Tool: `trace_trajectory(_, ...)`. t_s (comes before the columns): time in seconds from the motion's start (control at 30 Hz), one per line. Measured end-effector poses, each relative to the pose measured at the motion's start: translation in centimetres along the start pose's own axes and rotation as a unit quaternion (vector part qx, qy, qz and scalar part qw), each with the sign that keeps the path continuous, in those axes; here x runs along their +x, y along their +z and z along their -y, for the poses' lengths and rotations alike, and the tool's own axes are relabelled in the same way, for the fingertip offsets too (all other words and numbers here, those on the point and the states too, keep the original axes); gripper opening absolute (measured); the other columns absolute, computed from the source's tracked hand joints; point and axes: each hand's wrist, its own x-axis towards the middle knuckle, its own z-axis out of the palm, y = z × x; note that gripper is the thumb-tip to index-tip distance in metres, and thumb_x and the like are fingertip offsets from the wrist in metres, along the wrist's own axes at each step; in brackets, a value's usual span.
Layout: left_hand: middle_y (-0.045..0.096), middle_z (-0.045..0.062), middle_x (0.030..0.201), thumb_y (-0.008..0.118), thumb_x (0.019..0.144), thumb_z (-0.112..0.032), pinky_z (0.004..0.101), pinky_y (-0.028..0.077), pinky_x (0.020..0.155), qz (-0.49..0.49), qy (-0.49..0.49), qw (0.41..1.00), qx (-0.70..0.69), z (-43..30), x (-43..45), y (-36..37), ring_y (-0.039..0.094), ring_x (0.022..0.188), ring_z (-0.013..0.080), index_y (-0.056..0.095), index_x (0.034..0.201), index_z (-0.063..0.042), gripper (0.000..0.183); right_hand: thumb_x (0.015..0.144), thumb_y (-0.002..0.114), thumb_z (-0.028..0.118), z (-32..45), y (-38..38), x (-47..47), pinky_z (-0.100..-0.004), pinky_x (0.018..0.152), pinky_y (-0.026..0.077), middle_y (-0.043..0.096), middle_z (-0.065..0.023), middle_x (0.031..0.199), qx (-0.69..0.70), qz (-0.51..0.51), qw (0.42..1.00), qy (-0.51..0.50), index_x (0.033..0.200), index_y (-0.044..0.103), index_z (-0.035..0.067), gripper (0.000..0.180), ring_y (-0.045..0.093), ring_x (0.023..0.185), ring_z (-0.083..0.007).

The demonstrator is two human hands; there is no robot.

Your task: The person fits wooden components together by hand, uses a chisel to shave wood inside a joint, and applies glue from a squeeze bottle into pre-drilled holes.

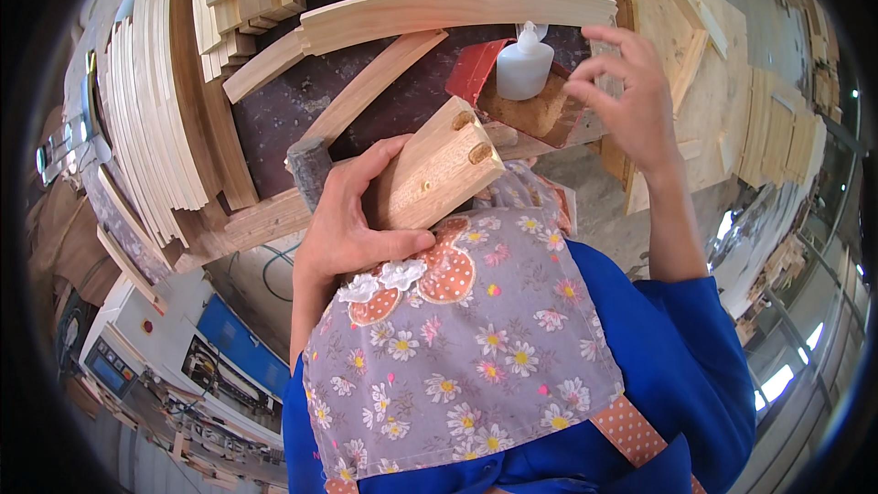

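Note:
My left hand grips a wooden board near my chest. Its end, which has two dark holes, points up and right, and a smaller mark shows between them and my fingers. My right hand is raised with fingers curled and apart, holding nothing, at the right of a red container. In that container, on brown granular material, stands a translucent squeeze bottle with a nozzle. The dark head of a hammer or mallet shows just left of my left hand; its handle cannot be made out.
A curved wooden rail and a slanting wooden strip lie on the dark worktable. Stacked wooden slats fill its left side. At right is a plywood panel with strips; a white and blue machine stands lower left.

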Motion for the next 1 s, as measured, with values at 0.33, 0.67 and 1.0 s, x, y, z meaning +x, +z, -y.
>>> trace_trajectory(0.33,0.066,0.015,0.105,0.083,0.056,-0.029,0.0309,0.047,0.089,-0.002,0.025,0.998,0.057,0.1,1.1,0.6,0.063,0.097,0.02,0.056,0.122,0.004,0.079,0.076,0.072,0.022,2.2,3.7,-1.1,-0.0569,0.113,0.017,0.061,-0.0114,0.122,-0.217,0.141,0.965,0.049,0.075,0.075,0.017,0.005,0.042,0.13,-0.0316)
trace_trajectory(0.67,0.065,0.019,0.106,0.081,0.056,-0.031,0.034,0.048,0.089,0.039,0.017,0.995,0.086,0.0,2.5,1.0,0.065,0.097,0.0276,0.056,0.123,0.004,0.08,0.071,0.076,0.016,4.3,-0.8,-0.3,-0.0513,0.111,0.022,0.064,-0.0014,0.119,0.047,0.013,0.999,-0.012,0.077,0.076,0.017,0.005,0.045,0.127,-0.0305)
trace_trajectory(1.0,0.065,0.018,0.108,0.081,0.057,-0.03,0.0348,0.048,0.09,0.074,0.02,0.994,0.079,0.0,3.5,0.9,0.065,0.098,0.0275,0.056,0.124,0.003,0.078,0.07,0.078,0.016,3.9,0.2,0.6,-0.0478,0.107,0.031,0.064,-0.0022,0.118,0.109,0.036,0.986,-0.12,0.08,0.077,0.015,0.01,0.049,0.124,-0.0298)
